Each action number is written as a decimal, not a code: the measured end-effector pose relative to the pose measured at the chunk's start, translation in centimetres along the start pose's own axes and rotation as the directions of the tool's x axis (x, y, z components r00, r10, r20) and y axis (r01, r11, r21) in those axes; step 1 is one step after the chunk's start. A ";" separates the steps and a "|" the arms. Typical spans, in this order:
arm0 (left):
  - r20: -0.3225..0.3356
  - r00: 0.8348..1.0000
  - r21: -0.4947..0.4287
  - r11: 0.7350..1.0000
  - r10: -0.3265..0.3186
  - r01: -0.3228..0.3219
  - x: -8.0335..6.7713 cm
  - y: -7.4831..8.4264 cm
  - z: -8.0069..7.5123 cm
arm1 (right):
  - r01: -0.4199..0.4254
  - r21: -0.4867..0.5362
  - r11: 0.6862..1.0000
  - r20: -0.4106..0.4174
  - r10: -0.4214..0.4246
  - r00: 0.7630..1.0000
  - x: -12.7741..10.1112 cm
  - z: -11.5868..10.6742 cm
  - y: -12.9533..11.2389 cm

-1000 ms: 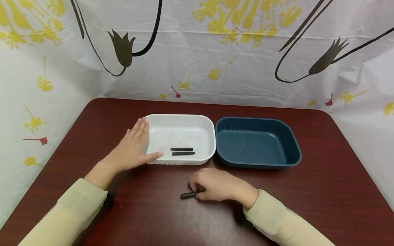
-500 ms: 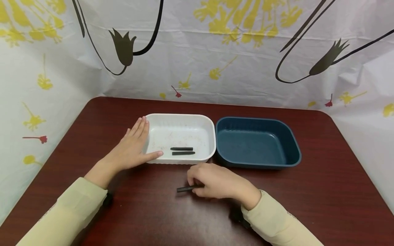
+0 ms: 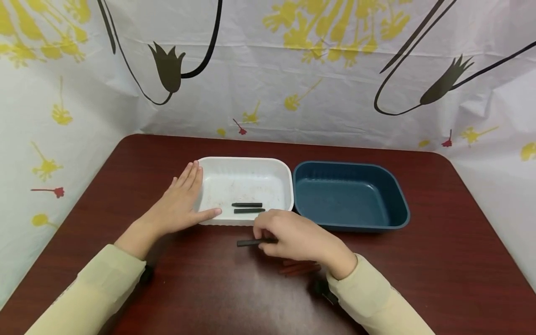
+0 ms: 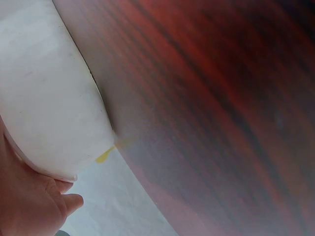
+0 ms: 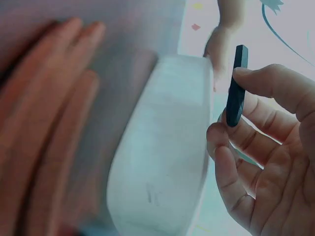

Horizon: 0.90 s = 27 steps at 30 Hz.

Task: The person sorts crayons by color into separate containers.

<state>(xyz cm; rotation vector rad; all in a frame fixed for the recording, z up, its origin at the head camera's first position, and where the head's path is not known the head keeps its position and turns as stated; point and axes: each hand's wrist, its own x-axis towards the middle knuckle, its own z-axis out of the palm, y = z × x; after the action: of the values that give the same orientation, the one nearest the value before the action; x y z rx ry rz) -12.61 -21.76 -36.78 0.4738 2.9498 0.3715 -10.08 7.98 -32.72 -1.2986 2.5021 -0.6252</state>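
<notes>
Nearest me, the right hand (image 3: 299, 239) hovered just above the table (image 3: 439, 260), its fingers (image 5: 266, 86) curled and pinching one end of a black stick (image 3: 251, 242). The stick lay level, pointing off to the person's left, clear of the tabletop and just short of the white tray's near rim. From the right wrist view the stick (image 5: 235, 86) stood pinched between thumb and fingertips, with the white tray (image 5: 162, 162) right beside it. Some reddish sticks (image 3: 299, 268) lay on the table under that wrist, partly hidden.

A little further off, the left hand (image 3: 182, 202) lay flat and relaxed, fingers straight, resting against the left end of the white tray (image 3: 247, 163), the thumb along its near corner. It grasped nothing. The left wrist view showed only the tray's outer wall (image 4: 49, 108) and a bit of palm (image 4: 29, 206).

Inside the white tray two more black sticks (image 3: 248, 207) lay side by side near the front wall. The blue tray (image 3: 393, 186) sat touching its right side. Behind everything hung a flowered sheet (image 3: 268, 70).
</notes>
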 end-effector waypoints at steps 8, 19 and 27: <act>-0.004 1.000 -0.001 1.000 0.002 -0.002 0.1 0.1 -0.1 | -0.002 0.040 0.999 -0.081 0.005 0.997 0.8 -1.1 0.6; -0.009 1.000 0.002 1.000 -0.005 0.005 -0.1 -0.1 0.2 | -0.030 0.099 0.995 -0.152 0.045 0.987 3.1 -1.0 3.1; -0.008 1.000 0.004 1.000 -0.005 0.005 0.0 -0.1 0.2 | -0.049 0.060 0.997 -0.176 0.059 0.983 4.7 -0.7 4.3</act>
<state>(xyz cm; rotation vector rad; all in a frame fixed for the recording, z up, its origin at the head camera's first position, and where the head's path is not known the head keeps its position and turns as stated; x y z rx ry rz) -12.58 -21.78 -36.96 0.4668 2.9598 0.3675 -16.11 6.48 -34.34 -1.1992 2.6303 -0.8253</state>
